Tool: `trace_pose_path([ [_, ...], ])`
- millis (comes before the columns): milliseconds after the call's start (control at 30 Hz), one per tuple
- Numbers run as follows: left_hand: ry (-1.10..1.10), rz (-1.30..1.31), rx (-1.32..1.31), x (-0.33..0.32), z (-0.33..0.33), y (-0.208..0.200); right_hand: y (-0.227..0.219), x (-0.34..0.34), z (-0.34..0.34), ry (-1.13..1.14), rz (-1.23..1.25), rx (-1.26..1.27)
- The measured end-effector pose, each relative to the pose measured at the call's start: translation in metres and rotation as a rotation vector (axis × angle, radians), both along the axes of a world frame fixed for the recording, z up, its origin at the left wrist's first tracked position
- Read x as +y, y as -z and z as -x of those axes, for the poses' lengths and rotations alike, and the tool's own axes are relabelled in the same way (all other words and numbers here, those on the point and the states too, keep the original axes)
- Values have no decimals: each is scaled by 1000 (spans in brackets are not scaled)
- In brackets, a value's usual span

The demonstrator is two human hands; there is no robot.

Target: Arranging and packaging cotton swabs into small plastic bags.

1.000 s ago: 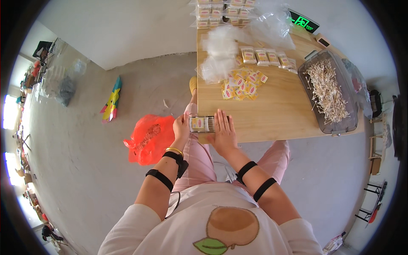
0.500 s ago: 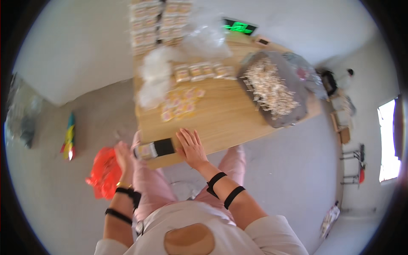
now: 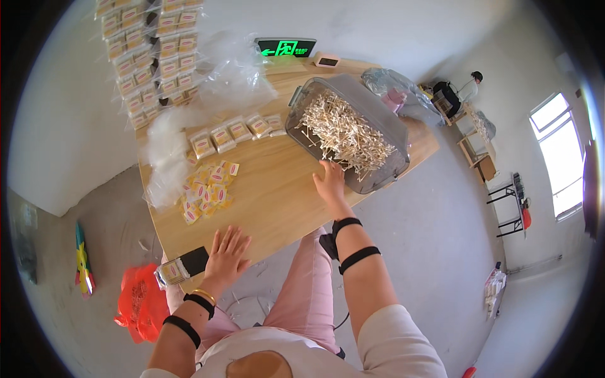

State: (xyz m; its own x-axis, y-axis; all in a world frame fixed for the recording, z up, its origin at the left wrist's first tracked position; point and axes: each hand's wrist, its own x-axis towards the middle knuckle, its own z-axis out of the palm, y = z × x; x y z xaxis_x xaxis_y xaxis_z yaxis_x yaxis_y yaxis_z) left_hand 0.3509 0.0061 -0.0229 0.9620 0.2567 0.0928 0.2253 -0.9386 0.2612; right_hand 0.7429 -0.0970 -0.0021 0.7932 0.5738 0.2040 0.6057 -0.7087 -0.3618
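My left hand (image 3: 225, 255) lies at the table's near edge, fingers spread, with nothing in it. Beside it is a flat black pad (image 3: 195, 259) with a clear packet (image 3: 171, 273) bearing a yellow-and-white label at its left end. My right hand (image 3: 331, 186) is at the near rim of a grey plastic bin (image 3: 389, 175), its fingers apart and their tips near the swabs. A large heap of cotton swabs (image 3: 343, 135) fills much of the bin. Left of that hand, yellow-and-white label cards (image 3: 208, 189) lie in a loose pile on the wooden table (image 3: 265, 208).
Several filled packets (image 3: 239, 130) form a row behind the cards. More packets (image 3: 129, 63) stand in columns at the back left, beside clear plastic bags (image 3: 167, 157). A green lit sign (image 3: 285, 48) and a small clock (image 3: 326, 60) are behind. A red bag (image 3: 140, 302) sits on the floor.
My right hand has moved from beside the black pad to the bin's rim. My left hand has come from off the table's left side onto its near edge. The view has shifted right.
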Motion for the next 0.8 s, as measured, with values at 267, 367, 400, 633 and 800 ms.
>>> trace_pose_path([
  [267,-27,89,2,4,3,-8,-25,59,-55,581,-111,569],
  [367,0,96,-5,-2,-8,-8,5,28,-94,462,-560,717],
  [400,13,96,-9,-3,-11,-8,16,18,-103,399,-704,756],
  [633,-18,107,20,0,-4,-14,11,45,-1,166,-978,1138],
  [800,-34,102,16,2,1,-13,-6,46,121,87,-835,1450],
])
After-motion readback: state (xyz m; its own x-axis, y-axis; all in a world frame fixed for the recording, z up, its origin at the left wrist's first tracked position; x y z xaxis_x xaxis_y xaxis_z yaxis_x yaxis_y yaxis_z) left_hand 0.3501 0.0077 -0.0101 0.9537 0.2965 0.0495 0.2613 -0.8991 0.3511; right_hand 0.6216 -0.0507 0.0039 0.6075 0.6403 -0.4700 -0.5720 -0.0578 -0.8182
